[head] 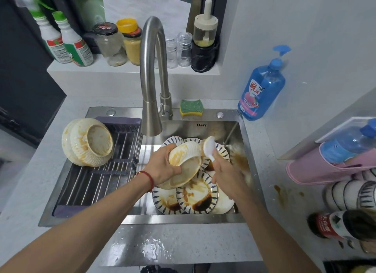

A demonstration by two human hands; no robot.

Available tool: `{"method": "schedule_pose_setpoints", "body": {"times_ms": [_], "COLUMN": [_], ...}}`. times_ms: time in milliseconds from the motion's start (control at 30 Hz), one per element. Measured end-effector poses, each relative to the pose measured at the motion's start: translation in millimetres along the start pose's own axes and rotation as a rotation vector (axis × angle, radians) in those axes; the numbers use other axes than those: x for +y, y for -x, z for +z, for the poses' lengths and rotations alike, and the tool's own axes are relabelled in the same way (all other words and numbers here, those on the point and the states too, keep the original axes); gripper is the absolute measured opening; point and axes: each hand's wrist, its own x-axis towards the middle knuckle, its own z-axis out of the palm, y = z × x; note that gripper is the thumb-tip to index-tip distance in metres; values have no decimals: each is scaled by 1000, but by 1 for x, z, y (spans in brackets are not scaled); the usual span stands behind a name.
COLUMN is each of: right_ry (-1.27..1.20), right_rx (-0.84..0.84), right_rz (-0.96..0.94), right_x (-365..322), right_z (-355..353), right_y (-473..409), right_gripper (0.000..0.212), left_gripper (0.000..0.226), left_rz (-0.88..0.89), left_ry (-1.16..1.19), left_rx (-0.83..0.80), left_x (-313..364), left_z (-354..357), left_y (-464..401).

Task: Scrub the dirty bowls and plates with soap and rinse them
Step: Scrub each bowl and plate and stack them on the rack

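plates (196, 193) in sink (247, 150), rack (97, 171) left

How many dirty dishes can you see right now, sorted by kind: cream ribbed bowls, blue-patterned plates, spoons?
Cream ribbed bowls: 3, two stacked on the drying rack and one in the left hand
Blue-patterned plates: at least 5 in the sink, overlapping
White spoons: 1, in the right hand
Total: at least 9

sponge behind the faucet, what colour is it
Green scrubbing top over a yellow base; the sponge shows only in the head view, lying on the sink ledge.
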Motion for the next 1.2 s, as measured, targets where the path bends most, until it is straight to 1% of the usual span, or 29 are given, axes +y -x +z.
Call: {"method": "schedule_pose_setpoints", "body": {"times_ms": [100,167,233,300,367,433,533,567,667,700,800,933,967,1000,1067,1100,1200], "right_ry": [244,369,432,413,401,411,425,426,491,494,519,508,493,486,471,463,464], "right_rx": [-81,-68,-4,10,-32,-56,-10,-6,-46,-31,11,-50,-32,-18,-26,-19,-67], "right_rz": [-221,-317,-274,-218,-267,-312,-194,-197,-307,-307,-223,-350,-328,-266,-184,-204,-300], "right_x": [-25,-32,-30,-33,-41,-44,-41,-44,-58,-57,-58,-75,-72,-67,-65,-68,-81], "right_z": [6,10,6,8,21,25,14,16,30,29,21,35,32,27,21,23,33], "right_y": [20,28,17,13,26,35,22,24,43,41,26,51,44,32,19,22,42], "right_gripper": [60,64,70,73,75,76,73,74,78,77,74,75,73,71,69,70,67], "left_gripper": [48,49,46,45,48,54,44,45,59,59,52,62,60,55,50,50,49], "left_rz": [0,11,21,24,32,20,3,-3,-15,-14,-18,-40,-34,-20,-2,-6,-19], "left_ry": [-23,-61,-78,-128,-157,-122,-106,-98,-42,-34,-12,68,73,69,64,65,85], "left_rx": [21,29,9,1,3,6,13,17,34,32,19,73,66,53,42,55,112], "left_x": [-2,-3,-1,1,-1,-3,-6,-7,-8,-9,-12,-19,-19,-21,-23,-24,-28], "left_z": [-2,-6,-6,-6,-6,-7,-6,-5,-9,-10,-11,-14,-16,-18,-21,-23,-28], "left_y": [-6,-9,-9,-8,-7,-4,-2,-2,-3,-3,0,0,1,2,6,7,11]}}
